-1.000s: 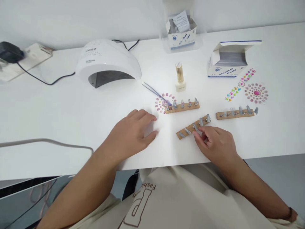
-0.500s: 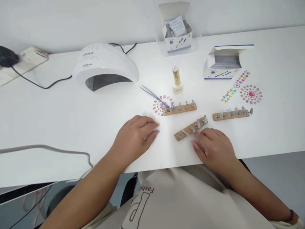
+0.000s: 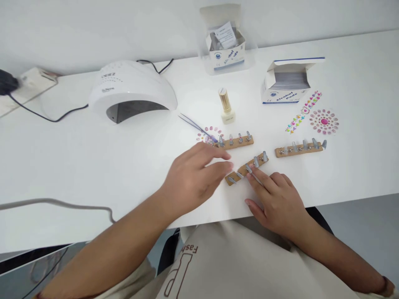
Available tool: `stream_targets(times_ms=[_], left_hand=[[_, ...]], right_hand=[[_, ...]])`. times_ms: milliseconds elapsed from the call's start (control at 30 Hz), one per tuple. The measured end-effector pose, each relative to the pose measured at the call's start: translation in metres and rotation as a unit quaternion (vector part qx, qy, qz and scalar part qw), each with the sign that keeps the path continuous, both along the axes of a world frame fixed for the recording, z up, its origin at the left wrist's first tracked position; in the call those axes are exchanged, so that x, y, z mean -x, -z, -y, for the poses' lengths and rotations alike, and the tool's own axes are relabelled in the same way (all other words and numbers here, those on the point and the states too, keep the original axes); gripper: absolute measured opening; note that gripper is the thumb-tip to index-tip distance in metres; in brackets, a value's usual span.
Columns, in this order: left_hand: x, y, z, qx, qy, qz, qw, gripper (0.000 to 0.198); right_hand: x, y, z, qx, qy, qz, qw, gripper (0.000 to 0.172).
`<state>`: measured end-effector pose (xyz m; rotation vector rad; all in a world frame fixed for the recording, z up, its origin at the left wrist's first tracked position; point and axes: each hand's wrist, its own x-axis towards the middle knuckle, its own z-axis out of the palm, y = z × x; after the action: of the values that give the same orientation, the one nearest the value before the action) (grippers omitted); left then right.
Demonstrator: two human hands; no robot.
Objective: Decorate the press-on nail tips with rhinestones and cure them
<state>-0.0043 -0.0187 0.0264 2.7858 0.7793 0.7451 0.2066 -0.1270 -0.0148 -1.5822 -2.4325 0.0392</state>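
White table [image 3: 77, 166] carries: UV nail lamp [image 3: 132, 91], gold-capped polish bottle [image 3: 226, 107], tweezers [image 3: 193, 123], two open alcohol-pad boxes [image 3: 288, 85], gem sticker sheets [image 3: 324, 121], power strip [image 3: 31, 83] far left. Three wooden nail-tip strips [image 3: 299, 149] near the front edge; front strip [image 3: 258, 160] lies tilted.

My left hand [image 3: 195, 180] blurred, hides near part of gem sticker sheet [image 3: 212, 129]. My right hand [image 3: 277, 199] covers lower edge of wooden strip [image 3: 258, 161]. Black plug [image 3: 4, 82] cut by left edge.

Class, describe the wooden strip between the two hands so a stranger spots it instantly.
On the white table, three wooden strips hold grey nail tips. The nearest strip lies between the left hand and right hand. Only it is slanted; the others lie level.
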Motion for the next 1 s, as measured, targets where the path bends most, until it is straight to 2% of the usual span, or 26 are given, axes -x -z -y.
stream_targets(times_ms=[133,300,467,633,1000], left_hand=[[-0.029,0.005,-0.014,-0.053,0.113,-0.012,0.992,0.016],[-0.033,0.011,-0.024,0.012,0.189,-0.039,0.981,0.013],[-0.035,0.008,-0.026,0.088,0.192,-0.041,0.977,0.013],[-0.042,0.007,-0.032,0.123,0.183,-0.059,0.974,0.019],[-0.040,0.006,-0.035,0.056,0.214,-0.095,0.971,0.027]], right_hand=[[0.003,-0.002,-0.003,0.023,0.013,0.006,1.000,0.048],[0.004,-0.004,-0.006,0.037,0.011,0.012,0.999,0.044],[0.003,-0.004,-0.006,0.044,0.010,0.022,0.999,0.043],[0.004,-0.003,-0.006,0.047,0.009,0.027,0.998,0.048],[0.003,-0.004,-0.005,0.055,0.007,0.036,0.998,0.050]])
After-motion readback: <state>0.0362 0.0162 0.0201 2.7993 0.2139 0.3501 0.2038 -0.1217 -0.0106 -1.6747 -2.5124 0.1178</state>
